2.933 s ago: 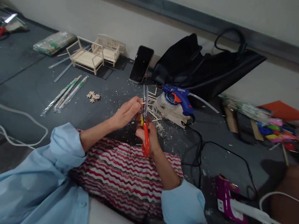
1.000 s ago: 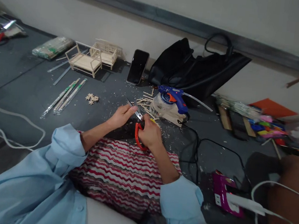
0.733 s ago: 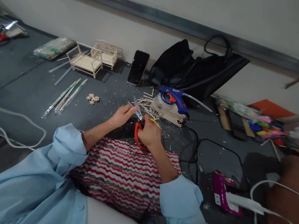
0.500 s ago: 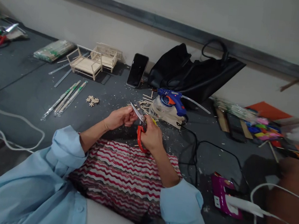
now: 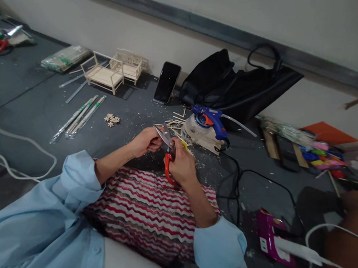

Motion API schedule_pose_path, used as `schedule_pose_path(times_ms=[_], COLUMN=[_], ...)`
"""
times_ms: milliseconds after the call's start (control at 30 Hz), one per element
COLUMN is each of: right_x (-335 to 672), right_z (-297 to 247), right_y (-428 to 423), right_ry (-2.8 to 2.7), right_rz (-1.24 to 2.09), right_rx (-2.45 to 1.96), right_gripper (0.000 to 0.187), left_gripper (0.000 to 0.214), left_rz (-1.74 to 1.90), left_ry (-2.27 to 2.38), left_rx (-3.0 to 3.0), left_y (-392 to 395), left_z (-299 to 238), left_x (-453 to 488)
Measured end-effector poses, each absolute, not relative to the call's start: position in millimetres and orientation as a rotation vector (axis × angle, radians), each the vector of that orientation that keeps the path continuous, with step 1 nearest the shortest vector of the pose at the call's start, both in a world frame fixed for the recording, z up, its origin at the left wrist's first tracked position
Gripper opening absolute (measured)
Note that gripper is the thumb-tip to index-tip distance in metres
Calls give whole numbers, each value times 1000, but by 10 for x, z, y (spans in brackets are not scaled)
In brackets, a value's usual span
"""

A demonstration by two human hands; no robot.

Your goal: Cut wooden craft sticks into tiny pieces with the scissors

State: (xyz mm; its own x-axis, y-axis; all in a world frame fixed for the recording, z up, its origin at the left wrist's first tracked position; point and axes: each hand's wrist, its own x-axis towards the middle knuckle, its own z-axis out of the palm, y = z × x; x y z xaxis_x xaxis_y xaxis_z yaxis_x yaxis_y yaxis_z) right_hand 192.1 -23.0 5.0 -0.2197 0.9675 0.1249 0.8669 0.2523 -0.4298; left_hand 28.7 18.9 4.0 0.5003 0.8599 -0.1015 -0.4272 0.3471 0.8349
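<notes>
My right hand (image 5: 182, 163) grips a pair of scissors (image 5: 165, 138) with red handles, its blades pointing up and left and spread a little. My left hand (image 5: 147, 142) is closed in a pinch right beside the blades; whatever its fingers hold is too small to make out. Just past the hands, thin wooden sticks (image 5: 176, 123) lie loose on the table among pale scraps. A blue glue gun (image 5: 211, 119) rests over a clear jar (image 5: 192, 129) to their right. Small wooden snowflake-like pieces (image 5: 111, 120) lie to the left.
Two miniature wooden furniture frames (image 5: 104, 77) and a phone (image 5: 167, 83) stand at the back, with a black bag (image 5: 229, 79) beside them. Wrapped sticks (image 5: 80, 117) lie left. Black cable (image 5: 236, 187) and a purple power strip (image 5: 272, 237) are on the right, near another person's limb (image 5: 352, 237).
The scissor blades have spread apart near my left fingers. My left hand has turned slightly, its fingers more curled. The view has shifted a little.
</notes>
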Motion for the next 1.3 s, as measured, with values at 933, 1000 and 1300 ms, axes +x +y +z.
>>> schedule_pose_path(times_ms=[933, 1000, 1300], right_x=[1903, 1907, 1927], right_z=[53, 54, 40], right_y=[-204, -206, -201], right_ry=[-2194, -2195, -2197], right_rz=[302, 297, 332], right_rx=[-1770, -1742, -1681], right_gripper=[42, 41, 49], left_gripper=[35, 36, 33], left_rz=[1000, 994, 965], left_ry=[701, 695, 688], left_rx=[1030, 1046, 991], left_y=[142, 141, 125], left_z=[-37, -42, -8], left_x=[349, 347, 345])
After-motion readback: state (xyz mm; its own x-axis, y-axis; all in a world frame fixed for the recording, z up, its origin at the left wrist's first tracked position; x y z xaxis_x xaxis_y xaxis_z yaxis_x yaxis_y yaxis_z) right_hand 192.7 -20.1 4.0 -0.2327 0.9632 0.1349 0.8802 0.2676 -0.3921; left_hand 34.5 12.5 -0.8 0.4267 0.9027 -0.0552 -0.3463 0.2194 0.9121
